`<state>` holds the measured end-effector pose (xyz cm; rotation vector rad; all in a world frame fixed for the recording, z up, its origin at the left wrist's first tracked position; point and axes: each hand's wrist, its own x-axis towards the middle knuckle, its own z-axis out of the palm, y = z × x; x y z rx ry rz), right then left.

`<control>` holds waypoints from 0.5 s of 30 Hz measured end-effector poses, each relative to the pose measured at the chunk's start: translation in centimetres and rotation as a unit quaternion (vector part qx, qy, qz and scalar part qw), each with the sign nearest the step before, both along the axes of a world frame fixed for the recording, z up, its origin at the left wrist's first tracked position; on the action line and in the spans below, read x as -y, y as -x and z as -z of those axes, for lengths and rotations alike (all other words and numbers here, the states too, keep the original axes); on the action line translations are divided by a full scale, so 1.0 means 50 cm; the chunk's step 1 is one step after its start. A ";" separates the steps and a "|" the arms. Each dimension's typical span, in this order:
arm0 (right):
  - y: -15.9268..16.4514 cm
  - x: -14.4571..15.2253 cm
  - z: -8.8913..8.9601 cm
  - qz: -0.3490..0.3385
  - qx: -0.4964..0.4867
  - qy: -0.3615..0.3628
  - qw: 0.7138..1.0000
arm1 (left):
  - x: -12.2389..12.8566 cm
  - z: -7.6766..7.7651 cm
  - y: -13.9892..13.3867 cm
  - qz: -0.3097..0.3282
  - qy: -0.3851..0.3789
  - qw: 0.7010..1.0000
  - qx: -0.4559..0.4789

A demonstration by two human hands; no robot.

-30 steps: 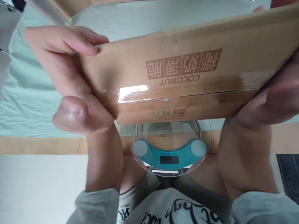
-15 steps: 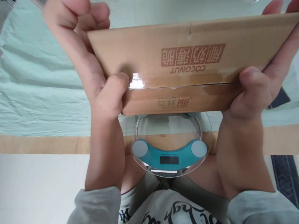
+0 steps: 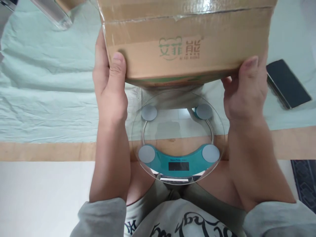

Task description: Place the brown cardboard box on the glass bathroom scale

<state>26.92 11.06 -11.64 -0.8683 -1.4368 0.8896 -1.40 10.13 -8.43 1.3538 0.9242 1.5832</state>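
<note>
Both hands, left (image 3: 110,89) and right (image 3: 245,90), gripped the box (image 3: 185,42) just above the scale (image 3: 178,138). Judging by this, lowering it level onto the glass would need care.

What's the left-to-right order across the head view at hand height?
Left hand → cardboard box → right hand → phone.

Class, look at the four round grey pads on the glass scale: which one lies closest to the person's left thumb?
The far-left pad, just below the left hand on the scale; the other three sit farther right or nearer the display.
</note>
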 end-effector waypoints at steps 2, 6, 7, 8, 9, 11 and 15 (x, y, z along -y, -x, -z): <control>0.005 -0.001 0.007 -0.001 -0.014 0.004 1.000 | -0.014 0.011 0.002 0.017 0.014 0.997 0.072; 0.004 -0.009 0.028 -0.004 -0.013 0.005 1.000 | -0.021 0.030 -0.005 0.022 0.055 0.990 0.127; 0.002 -0.013 0.034 -0.001 -0.009 0.006 1.000 | -0.020 0.035 -0.007 0.023 0.069 0.989 0.126; 0.000 -0.018 0.039 -0.001 -0.002 0.008 1.000 | -0.019 0.041 -0.008 0.024 0.080 0.989 0.121; -0.001 -0.023 0.044 -0.007 0.007 0.008 1.000 | -0.020 0.047 -0.008 0.024 0.087 0.989 0.116; -0.002 -0.035 0.051 -0.029 0.033 0.005 0.999 | -0.023 0.060 -0.006 0.027 0.096 0.989 0.106; 0.002 -0.050 0.052 -0.072 0.057 -0.050 0.995 | -0.036 0.080 -0.001 0.048 0.091 0.988 0.112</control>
